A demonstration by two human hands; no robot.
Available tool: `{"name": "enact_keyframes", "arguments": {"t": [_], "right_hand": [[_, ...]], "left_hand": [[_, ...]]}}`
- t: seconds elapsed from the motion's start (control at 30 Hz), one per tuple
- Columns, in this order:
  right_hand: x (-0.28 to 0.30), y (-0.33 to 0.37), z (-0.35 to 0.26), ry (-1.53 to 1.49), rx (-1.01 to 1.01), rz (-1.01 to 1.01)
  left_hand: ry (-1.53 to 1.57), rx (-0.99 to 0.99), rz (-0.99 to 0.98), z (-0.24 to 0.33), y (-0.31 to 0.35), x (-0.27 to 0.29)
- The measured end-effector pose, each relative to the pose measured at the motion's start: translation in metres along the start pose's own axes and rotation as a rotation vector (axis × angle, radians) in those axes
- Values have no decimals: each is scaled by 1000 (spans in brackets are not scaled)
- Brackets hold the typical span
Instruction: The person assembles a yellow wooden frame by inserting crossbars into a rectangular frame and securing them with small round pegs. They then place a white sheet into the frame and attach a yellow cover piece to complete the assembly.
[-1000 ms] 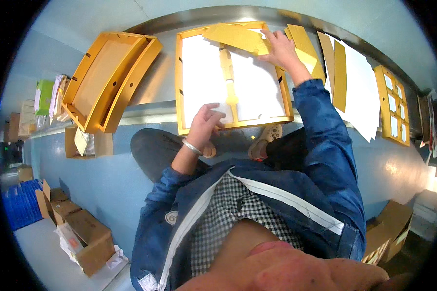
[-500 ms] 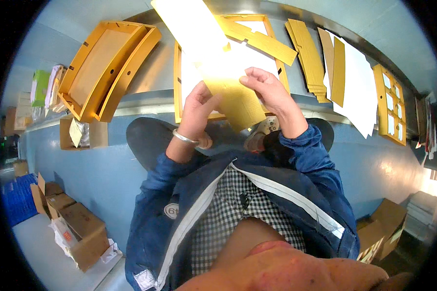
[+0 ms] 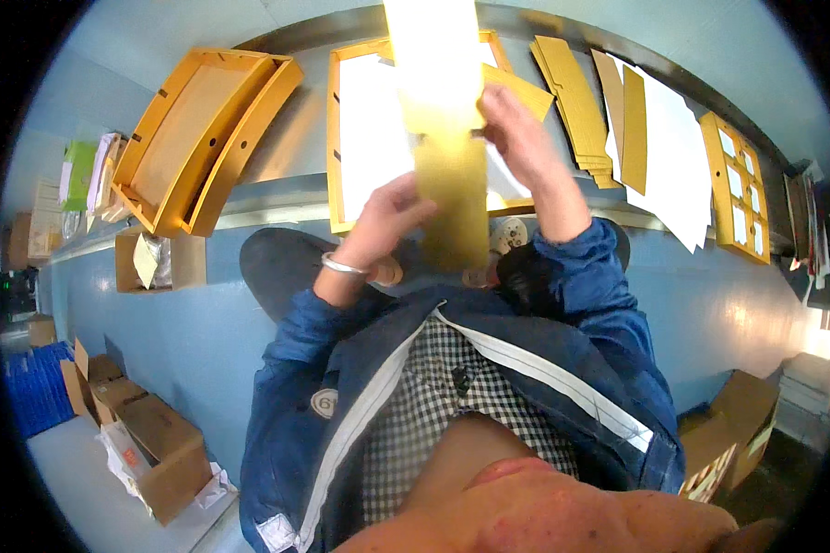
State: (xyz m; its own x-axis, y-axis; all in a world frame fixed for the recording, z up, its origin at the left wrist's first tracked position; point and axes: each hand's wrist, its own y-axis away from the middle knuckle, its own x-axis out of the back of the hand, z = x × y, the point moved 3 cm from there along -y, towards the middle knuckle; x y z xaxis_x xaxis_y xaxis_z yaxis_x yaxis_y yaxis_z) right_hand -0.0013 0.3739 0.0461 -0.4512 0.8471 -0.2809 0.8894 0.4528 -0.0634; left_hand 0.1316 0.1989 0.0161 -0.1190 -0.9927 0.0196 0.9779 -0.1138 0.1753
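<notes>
A long yellow cardboard strip runs lengthwise away from me, its far part washed out by glare. My left hand pinches its left edge at the near half. On the other edge, farther up, my right hand grips it, the fingers blurred. Beneath the strip lies a yellow shallow tray with white sheets inside. Another yellow strip rests across the tray's right side, partly hidden by my right hand.
Two yellow trays lean together at the left. On the right are stacked yellow notched strips, white sheets and a yellow compartment tray. Cardboard boxes stand low at the left, another box low at the right.
The strip has turned from a slant to nearly straight ahead. My right hand has moved farther up its edge; my left hand has shifted slightly nearer to me.
</notes>
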Motion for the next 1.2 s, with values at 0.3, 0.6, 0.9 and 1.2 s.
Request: {"name": "enact_keyframes", "arguments": {"t": [0.3,0.6,0.9,1.2], "right_hand": [[-1,11,-27,424,1,-215],[-17,38,1,-347,-369,-328],[-45,48,-12,1247,463,-206],[-60,62,17,1196,-7,-591]], "left_hand": [[321,-302,138,35,-22,4],[406,-264,49,24,2,-4],[338,-137,387,1,25,16],[143,-65,517,-4,60,33]]}}
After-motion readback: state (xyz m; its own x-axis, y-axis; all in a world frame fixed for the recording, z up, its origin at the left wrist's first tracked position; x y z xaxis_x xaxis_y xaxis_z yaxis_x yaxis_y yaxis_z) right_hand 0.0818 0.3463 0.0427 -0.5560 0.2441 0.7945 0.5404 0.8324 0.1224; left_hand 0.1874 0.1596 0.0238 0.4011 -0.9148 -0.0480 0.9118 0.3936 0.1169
